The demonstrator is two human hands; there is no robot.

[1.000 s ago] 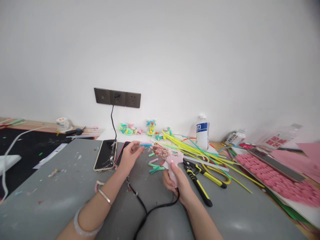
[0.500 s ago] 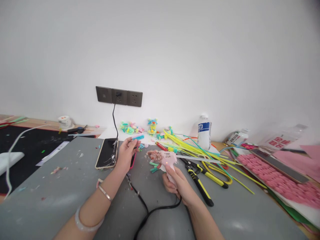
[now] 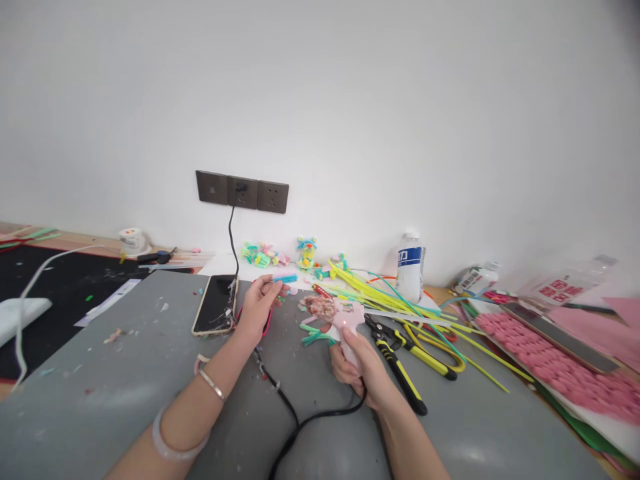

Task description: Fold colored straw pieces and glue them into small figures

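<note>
My left hand (image 3: 259, 308) pinches a small blue and pink foam piece (image 3: 285, 278) between thumb and fingers, above the grey mat (image 3: 120, 373). My right hand (image 3: 361, 368) grips the handle of a pink hot glue gun (image 3: 336, 317), whose nozzle is crusted with glue and points left toward the foam piece, a short gap away. A black cord (image 3: 300, 420) runs from the gun toward me. Green and pink foam scraps (image 3: 313, 333) lie under the gun.
A phone (image 3: 216, 303) lies left of my left hand, its cable going up to a wall socket (image 3: 242, 192). Yellow-handled pliers (image 3: 400, 367), yellow and green strips (image 3: 400, 300), a white bottle (image 3: 411, 265) and pink sheets (image 3: 550, 360) fill the right side. Small foam figures (image 3: 306, 252) stand by the wall.
My left hand drew the foam piece back away from the glue gun's nozzle and slightly left. The glue gun dipped, then stayed near the same spot.
</note>
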